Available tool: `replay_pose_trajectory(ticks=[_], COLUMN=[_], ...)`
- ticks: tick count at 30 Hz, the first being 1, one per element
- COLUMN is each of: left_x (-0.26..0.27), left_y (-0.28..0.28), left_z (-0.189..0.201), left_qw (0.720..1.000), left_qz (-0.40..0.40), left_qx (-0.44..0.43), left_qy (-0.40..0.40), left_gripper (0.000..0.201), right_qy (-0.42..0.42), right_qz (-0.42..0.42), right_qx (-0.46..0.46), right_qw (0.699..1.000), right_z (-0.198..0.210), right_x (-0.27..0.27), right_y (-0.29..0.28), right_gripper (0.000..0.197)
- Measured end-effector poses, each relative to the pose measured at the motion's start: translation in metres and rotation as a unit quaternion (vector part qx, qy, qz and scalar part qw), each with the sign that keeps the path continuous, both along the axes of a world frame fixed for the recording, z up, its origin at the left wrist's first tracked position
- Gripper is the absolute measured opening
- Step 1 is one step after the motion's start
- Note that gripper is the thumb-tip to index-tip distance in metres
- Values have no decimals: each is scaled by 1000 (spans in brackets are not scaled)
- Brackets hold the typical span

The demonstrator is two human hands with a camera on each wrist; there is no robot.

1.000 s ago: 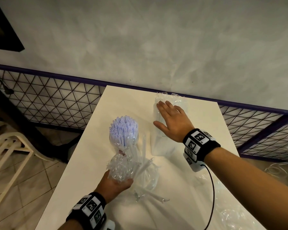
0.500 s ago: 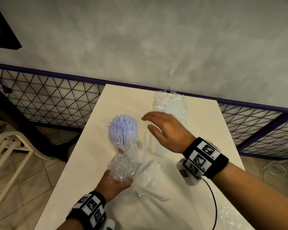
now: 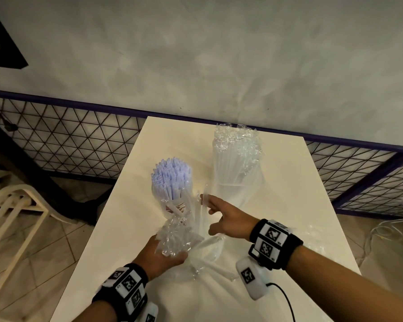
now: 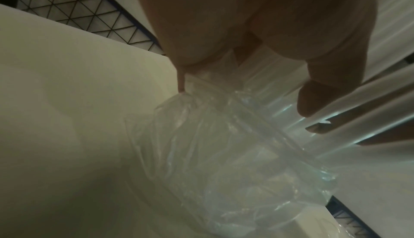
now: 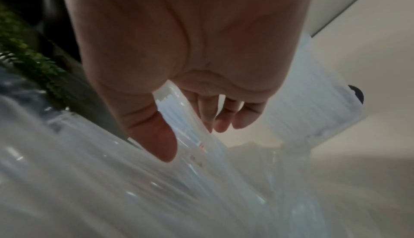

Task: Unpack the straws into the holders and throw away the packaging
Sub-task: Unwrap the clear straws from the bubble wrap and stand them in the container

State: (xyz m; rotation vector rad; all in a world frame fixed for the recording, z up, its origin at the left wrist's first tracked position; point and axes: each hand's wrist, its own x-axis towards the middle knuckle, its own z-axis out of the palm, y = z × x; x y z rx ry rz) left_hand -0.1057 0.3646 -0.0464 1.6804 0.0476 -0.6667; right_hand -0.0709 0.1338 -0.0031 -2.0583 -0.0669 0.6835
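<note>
On the cream table (image 3: 289, 182), a clear holder (image 3: 171, 201) stands packed with pale blue-white straws (image 3: 171, 173). My left hand (image 3: 172, 254) grips crumpled clear packaging (image 3: 176, 235) near the front, seen close up as packaging (image 4: 224, 153) under my left hand (image 4: 246, 64). Loose clear straws (image 3: 201, 219) lean up from a clear cup (image 3: 209, 249) beside it. My right hand (image 3: 208, 214) reaches around them, thumb and fingers spread on either side. The right wrist view shows my right hand (image 5: 190, 135) with those straws (image 5: 179, 110) between thumb and fingers. A sealed straw pack (image 3: 236, 163) lies farther back.
More clear wrapping (image 3: 316, 231) lies at the table's right edge. A purple-framed mesh fence (image 3: 68, 140) runs behind the table under a grey wall. A white plastic chair (image 3: 9, 217) stands on the tiled floor at the left. Cables (image 3: 393, 224) lie on the floor at the right.
My right hand lifted off the sealed straw pack and swung left and nearer, reaching the loose leaning straws. My left hand kept hold of the crumpled packaging.
</note>
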Motion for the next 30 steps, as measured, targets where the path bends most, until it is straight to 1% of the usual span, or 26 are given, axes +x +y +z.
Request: replay_pose_trajectory(ticks=[2,3,5,8,10,12,15,19,22,24,25,28,30], left_x=[1,1,1,2,2,1,0,1,0,-1,-2,-1,-1], left_y=[1,2,3,3,2,2,1,1,-1,-2,-2,-3,-3], left_z=[-3,-4,-6,-5,-3,-3,0,-2,0,0,0,-2,-3], left_qw=[1000,1000,1000,999,998,997,997,997,998,999,999,999,998], left_qz=[-13,-15,-11,-30,-37,-35,-36,-38,-11,0,4,22,31], left_qx=[8,12,16,15,18,13,7,4,-8,-18,-22,-22,-22], left_qy=[-10,-13,-17,-37,-52,-62,-67,-68,-54,-48,-47,-44,-45], left_gripper=[64,65,67,61,58,57,54,54,41,44,45,34,33], right_qy=[10,13,28,44,40,28,12,-20,-53,-70,-79,-117,-137], right_qz=[-5,-1,16,63,75,73,79,89,63,28,17,29,27], right_qx=[26,25,7,-26,-47,-59,-43,-23,-1,18,26,28,36], right_qw=[1000,1000,999,997,995,995,996,996,997,997,996,992,989], right_z=[-4,-3,-2,-1,-4,-4,3,-2,-6,-8,-9,-11,-10], right_x=[1,1,3,7,10,13,15,10,8,6,5,-2,-4], right_y=[6,8,14,20,21,20,18,23,23,20,19,19,19], right_gripper=[75,72,67,53,58,66,58,64,47,34,30,28,25])
